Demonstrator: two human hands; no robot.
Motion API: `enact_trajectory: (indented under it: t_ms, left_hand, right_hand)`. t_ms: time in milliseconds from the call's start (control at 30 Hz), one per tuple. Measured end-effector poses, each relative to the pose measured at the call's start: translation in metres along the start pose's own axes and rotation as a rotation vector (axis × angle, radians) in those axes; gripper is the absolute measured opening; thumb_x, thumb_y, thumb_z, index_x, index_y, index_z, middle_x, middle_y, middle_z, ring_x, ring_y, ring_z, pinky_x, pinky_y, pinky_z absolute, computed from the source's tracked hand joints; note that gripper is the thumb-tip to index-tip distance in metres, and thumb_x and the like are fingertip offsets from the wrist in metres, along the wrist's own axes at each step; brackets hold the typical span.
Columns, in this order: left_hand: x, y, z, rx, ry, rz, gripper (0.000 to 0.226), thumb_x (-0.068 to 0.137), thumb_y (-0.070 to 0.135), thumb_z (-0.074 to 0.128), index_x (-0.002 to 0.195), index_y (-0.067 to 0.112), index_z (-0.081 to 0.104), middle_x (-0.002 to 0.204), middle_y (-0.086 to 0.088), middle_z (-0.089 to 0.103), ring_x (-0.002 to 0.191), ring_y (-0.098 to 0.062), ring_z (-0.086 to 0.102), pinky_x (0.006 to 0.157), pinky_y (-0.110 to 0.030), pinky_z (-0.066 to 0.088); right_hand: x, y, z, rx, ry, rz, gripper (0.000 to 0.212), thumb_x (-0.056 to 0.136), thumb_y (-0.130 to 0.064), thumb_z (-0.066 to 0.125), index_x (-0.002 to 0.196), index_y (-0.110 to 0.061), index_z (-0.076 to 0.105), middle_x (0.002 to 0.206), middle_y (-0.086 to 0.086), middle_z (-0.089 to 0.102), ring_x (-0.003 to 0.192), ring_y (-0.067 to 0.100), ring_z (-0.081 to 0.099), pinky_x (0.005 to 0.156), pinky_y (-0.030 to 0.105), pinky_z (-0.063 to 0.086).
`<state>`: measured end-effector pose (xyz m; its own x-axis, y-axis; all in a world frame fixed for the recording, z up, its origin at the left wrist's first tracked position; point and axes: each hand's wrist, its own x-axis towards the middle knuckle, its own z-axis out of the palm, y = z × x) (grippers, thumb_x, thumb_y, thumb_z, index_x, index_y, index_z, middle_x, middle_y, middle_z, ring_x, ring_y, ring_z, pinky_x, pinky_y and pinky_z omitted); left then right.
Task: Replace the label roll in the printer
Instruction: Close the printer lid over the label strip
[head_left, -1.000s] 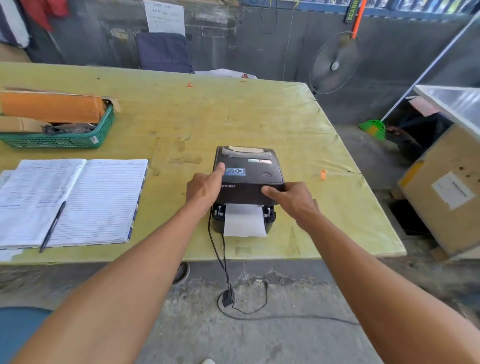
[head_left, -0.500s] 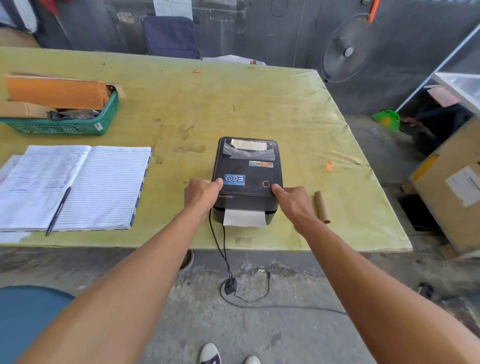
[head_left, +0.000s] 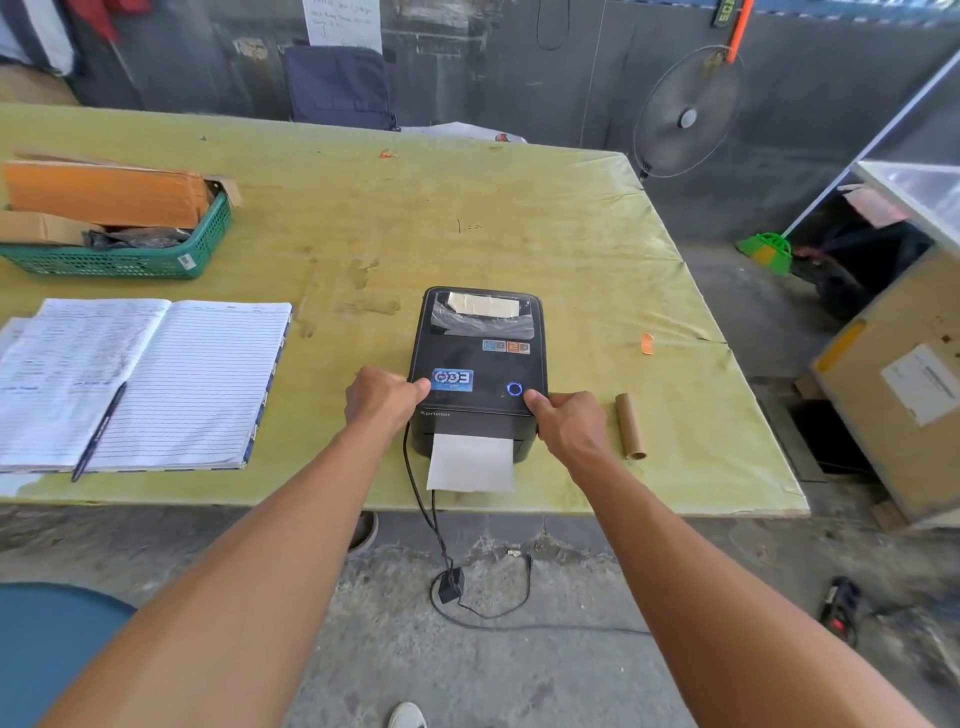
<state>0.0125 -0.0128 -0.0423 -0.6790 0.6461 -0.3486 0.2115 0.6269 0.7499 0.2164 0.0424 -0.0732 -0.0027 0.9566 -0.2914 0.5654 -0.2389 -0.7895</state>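
A black label printer (head_left: 480, 358) sits near the front edge of the yellow-green table (head_left: 467, 218), its lid down and a blue ring lit on top. A white label strip (head_left: 471, 463) sticks out of its front slot. My left hand (head_left: 382, 397) grips the printer's left front corner, thumb on the lid. My right hand (head_left: 569, 421) grips the right front corner, thumb beside the lit ring. An empty brown cardboard core (head_left: 630, 426) lies on the table just right of my right hand.
An open notebook (head_left: 156, 379) with a pen (head_left: 98, 426) lies at the left. A green basket (head_left: 124, 254) holding cardboard stands behind it. The printer's cable (head_left: 441, 551) hangs to the floor. A cardboard box (head_left: 904, 384) and a fan (head_left: 685, 114) stand at the right.
The printer lid has come down from half-raised to shut and its ring now glows blue. Both hands slid to the front corners. The cardboard core has come into view.
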Motion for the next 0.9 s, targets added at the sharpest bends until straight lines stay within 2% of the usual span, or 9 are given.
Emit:
enact_trajectory:
  t_ms: [67, 167, 267, 333, 433, 500, 567, 767, 900]
  left_hand:
    - [0.000, -0.001, 0.001, -0.009, 0.010, -0.016, 0.042, 0.087, 0.032, 0.074, 0.058, 0.021, 0.046, 0.080, -0.008, 0.064, 0.068, -0.024, 0.056, 0.083, -0.040, 0.057]
    - [-0.002, -0.003, 0.005, -0.037, 0.036, -0.008, 0.044, 0.088, 0.031, 0.074, 0.057, 0.020, 0.044, 0.080, -0.010, 0.064, 0.071, -0.025, 0.059, 0.083, -0.042, 0.057]
    - [-0.001, -0.005, 0.006, -0.077, 0.033, -0.010, 0.042, 0.087, 0.030, 0.075, 0.057, 0.021, 0.046, 0.085, -0.012, 0.068, 0.078, -0.029, 0.065, 0.078, -0.040, 0.056]
    - [-0.001, -0.006, 0.006, -0.087, 0.035, -0.023, 0.036, 0.086, 0.031, 0.075, 0.061, 0.020, 0.052, 0.088, -0.012, 0.071, 0.084, -0.031, 0.068, 0.081, -0.042, 0.057]
    - [0.000, -0.006, 0.006, -0.096, 0.020, -0.046, 0.019, 0.085, 0.032, 0.077, 0.084, 0.015, 0.069, 0.097, -0.011, 0.072, 0.093, -0.031, 0.070, 0.079, -0.038, 0.055]
    - [0.001, -0.005, 0.005, -0.111, 0.005, -0.075, 0.029, 0.083, 0.032, 0.078, 0.102, 0.011, 0.073, 0.104, -0.010, 0.073, 0.095, -0.029, 0.070, 0.086, -0.038, 0.058]
    - [0.002, -0.004, 0.005, -0.109, -0.006, -0.095, 0.035, 0.083, 0.032, 0.079, 0.109, 0.010, 0.072, 0.104, -0.009, 0.073, 0.093, -0.027, 0.071, 0.088, -0.041, 0.058]
    - [0.010, -0.003, 0.006, -0.109, -0.004, -0.084, 0.033, 0.082, 0.029, 0.080, 0.106, 0.009, 0.071, 0.106, -0.010, 0.072, 0.093, -0.029, 0.071, 0.090, -0.042, 0.057]
    - [0.012, -0.006, 0.008, -0.110, -0.003, -0.066, 0.022, 0.084, 0.028, 0.079, 0.079, 0.014, 0.063, 0.105, -0.010, 0.072, 0.094, -0.029, 0.071, 0.091, -0.043, 0.057]
  right_hand:
    - [0.002, 0.002, 0.002, 0.017, -0.003, 0.007, 0.052, 0.090, -0.046, 0.063, 0.077, 0.005, 0.066, 0.069, 0.013, 0.063, 0.065, 0.030, 0.056, 0.067, 0.039, 0.051]
    - [0.000, 0.002, 0.004, 0.028, -0.005, -0.003, 0.053, 0.087, -0.049, 0.063, 0.090, 0.004, 0.071, 0.085, 0.019, 0.074, 0.080, 0.040, 0.070, 0.080, 0.052, 0.059]
    - [-0.001, 0.001, 0.004, 0.008, -0.001, -0.005, 0.053, 0.086, -0.051, 0.060, 0.084, 0.000, 0.070, 0.084, 0.018, 0.074, 0.082, 0.039, 0.071, 0.080, 0.052, 0.060]
    - [0.000, 0.002, 0.005, -0.003, -0.004, -0.005, 0.054, 0.083, -0.054, 0.059, 0.080, 0.000, 0.068, 0.079, 0.016, 0.073, 0.080, 0.039, 0.072, 0.079, 0.052, 0.060]
    - [0.001, 0.003, 0.005, -0.006, -0.013, 0.011, 0.055, 0.081, -0.055, 0.059, 0.080, -0.001, 0.068, 0.074, 0.012, 0.069, 0.080, 0.039, 0.072, 0.079, 0.052, 0.060]
    - [-0.001, 0.004, 0.006, 0.001, -0.014, 0.017, 0.052, 0.083, -0.054, 0.060, 0.079, -0.003, 0.069, 0.076, 0.013, 0.071, 0.080, 0.038, 0.071, 0.080, 0.053, 0.060]
    - [0.000, 0.004, 0.007, 0.003, 0.007, 0.020, 0.051, 0.084, -0.053, 0.060, 0.080, -0.003, 0.070, 0.079, 0.015, 0.073, 0.081, 0.038, 0.072, 0.081, 0.053, 0.060]
    - [0.000, 0.001, 0.008, 0.006, 0.013, 0.041, 0.053, 0.085, -0.052, 0.060, 0.090, 0.000, 0.070, 0.084, 0.015, 0.074, 0.081, 0.036, 0.073, 0.080, 0.053, 0.060]
    - [0.000, 0.001, 0.009, 0.012, 0.012, 0.052, 0.053, 0.082, -0.053, 0.060, 0.088, -0.002, 0.070, 0.084, 0.013, 0.074, 0.081, 0.036, 0.073, 0.082, 0.053, 0.059]
